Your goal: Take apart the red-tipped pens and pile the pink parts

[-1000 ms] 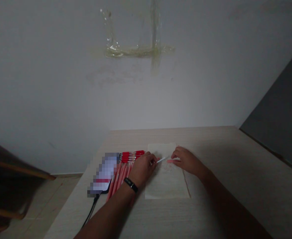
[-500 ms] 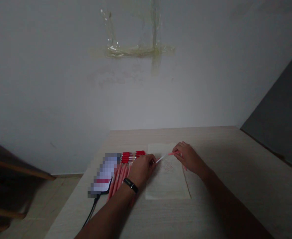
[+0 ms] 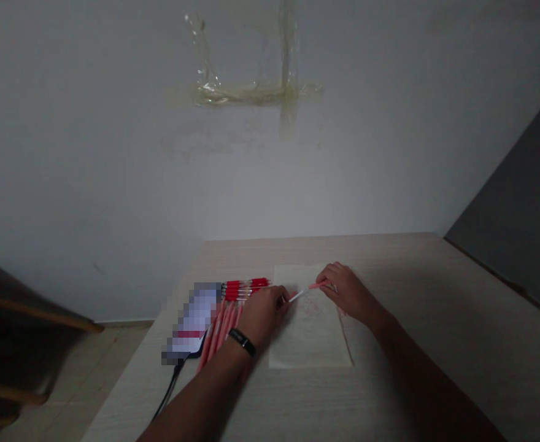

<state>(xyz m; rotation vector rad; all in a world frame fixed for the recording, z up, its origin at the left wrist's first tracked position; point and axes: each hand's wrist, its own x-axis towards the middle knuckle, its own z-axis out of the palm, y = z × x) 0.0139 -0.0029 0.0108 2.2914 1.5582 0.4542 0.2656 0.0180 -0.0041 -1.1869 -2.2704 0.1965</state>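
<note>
My right hand (image 3: 349, 292) is closed around a red pen (image 3: 307, 290), its tip pointing left over a pale sheet of paper (image 3: 310, 334) with faint red scribbles. My left hand (image 3: 264, 310), a black band on its wrist, rests curled at the paper's left edge, fingers pressed together near the pen tip; what they pinch, if anything, is hidden. Just left of that hand lies a row of several red-capped pens (image 3: 233, 298).
A phone (image 3: 194, 320) with a dark cable (image 3: 169, 389) lies at the left of the light wooden table (image 3: 435, 319). A white wall with old tape marks (image 3: 256, 92) stands behind. A dark wooden chair (image 3: 7, 344) sits at far left.
My right hand has lifted the pen's rear end and slid slightly towards the far edge of the paper. The left hand has stayed put.
</note>
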